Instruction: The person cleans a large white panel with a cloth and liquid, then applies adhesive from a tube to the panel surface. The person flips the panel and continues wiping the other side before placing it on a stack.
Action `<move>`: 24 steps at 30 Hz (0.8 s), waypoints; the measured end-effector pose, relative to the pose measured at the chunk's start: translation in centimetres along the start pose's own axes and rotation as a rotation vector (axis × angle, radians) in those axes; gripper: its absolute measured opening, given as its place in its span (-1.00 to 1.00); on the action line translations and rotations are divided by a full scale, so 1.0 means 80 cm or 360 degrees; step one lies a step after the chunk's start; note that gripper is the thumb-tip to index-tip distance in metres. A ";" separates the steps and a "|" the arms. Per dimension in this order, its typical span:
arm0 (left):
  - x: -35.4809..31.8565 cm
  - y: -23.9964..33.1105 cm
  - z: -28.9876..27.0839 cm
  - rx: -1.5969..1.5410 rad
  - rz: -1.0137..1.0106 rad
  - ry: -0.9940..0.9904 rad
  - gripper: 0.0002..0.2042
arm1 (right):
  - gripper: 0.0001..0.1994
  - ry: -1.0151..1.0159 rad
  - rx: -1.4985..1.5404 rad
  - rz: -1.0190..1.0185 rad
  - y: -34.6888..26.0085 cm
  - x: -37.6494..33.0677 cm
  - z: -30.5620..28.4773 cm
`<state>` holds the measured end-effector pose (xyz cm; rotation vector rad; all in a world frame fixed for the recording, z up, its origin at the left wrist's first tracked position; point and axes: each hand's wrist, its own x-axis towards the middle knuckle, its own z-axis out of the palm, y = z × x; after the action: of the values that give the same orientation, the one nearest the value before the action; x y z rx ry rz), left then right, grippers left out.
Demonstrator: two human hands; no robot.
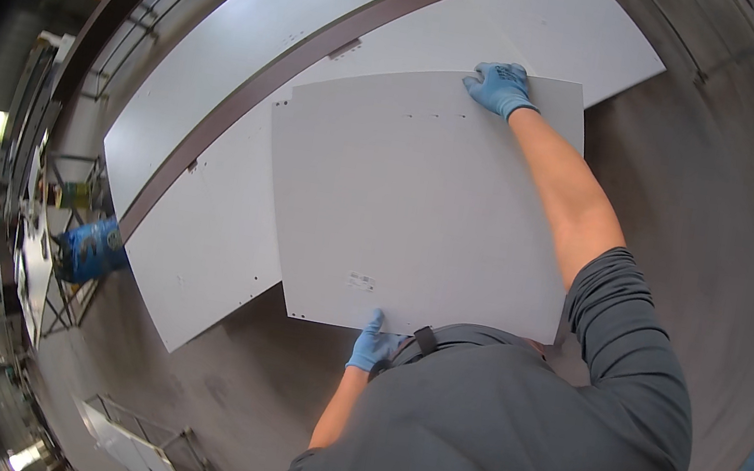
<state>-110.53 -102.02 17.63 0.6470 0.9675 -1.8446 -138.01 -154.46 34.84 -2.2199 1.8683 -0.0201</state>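
Note:
A light grey flat panel (430,205) lies in front of my body, with small holes along its edges and a small white label (360,282) near its front edge. In a blue glove, my right hand (499,88) reaches across and grips the far edge, its fingers curled over. My left hand (371,342), gloved as well, holds the near edge with the thumb on top; the fingers beneath are hidden. The panel overlaps a larger pale panel (212,230) under it, and its near edge is close to my waist.
Beyond a brown strip (261,101) lies another long pale panel (227,67). A blue bag (92,249) stands at the left beside metal racks. On the floor at lower left is a low metal frame with a board (135,453). Grey floor (711,285) extends to the right.

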 end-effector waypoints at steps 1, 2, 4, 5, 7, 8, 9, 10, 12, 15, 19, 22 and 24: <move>0.009 0.000 0.008 -0.0269 -0.0132 -0.0060 -0.42 | -0.47 0.0000 -0.0031 -0.0068 -0.010 0.022 0.006; 0.015 0.001 0.014 -0.0488 -0.0190 -0.0008 -0.45 | -0.47 -0.0044 -0.0073 -0.0097 -0.020 0.040 0.015; 0.035 -0.002 0.026 -0.0117 0.0052 -0.0016 -0.47 | -0.48 -0.0083 -0.0047 -0.0054 -0.040 0.083 0.027; 0.043 -0.009 0.028 0.0027 0.0143 -0.0010 -0.49 | -0.48 -0.0111 -0.0048 -0.0043 -0.050 0.100 0.034; 0.050 -0.006 0.031 0.0232 0.0250 0.0158 -0.50 | -0.51 -0.0086 -0.0006 -0.0103 -0.063 0.124 0.049; 0.054 -0.003 0.033 0.0189 0.0217 0.0061 -0.50 | -0.53 -0.0080 0.0016 -0.0112 -0.069 0.136 0.057; 0.056 -0.003 0.034 0.0159 0.0201 0.0031 -0.50 | -0.54 -0.0032 0.0031 -0.0157 -0.073 0.146 0.064; 0.059 -0.002 0.035 0.0131 0.0191 0.0002 -0.50 | -0.55 -0.0014 0.0037 -0.0170 -0.077 0.158 0.071; 0.067 0.000 0.039 0.0102 0.0203 0.0162 -0.51 | -0.56 -0.0032 0.0050 -0.0186 -0.082 0.178 0.086; 0.082 -0.004 0.051 0.0043 0.0262 0.0085 -0.51 | -0.56 -0.0010 -0.0024 -0.0236 -0.088 0.207 0.108; 0.107 -0.015 0.070 -0.0138 0.0359 0.0170 -0.50 | -0.55 0.0050 -0.0032 -0.0220 -0.095 0.244 0.135; 0.142 -0.020 0.082 -0.0321 0.0430 0.0232 -0.48 | -0.53 0.0091 0.0047 -0.0214 -0.094 0.278 0.158; 0.168 -0.014 0.083 -0.0322 0.0480 0.0280 -0.50 | -0.49 0.0053 0.0144 -0.0197 -0.090 0.303 0.176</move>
<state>-117.62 -113.81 11.52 0.7924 1.0897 -1.4231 -124.33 -174.50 19.11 -2.2827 1.7076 -0.1607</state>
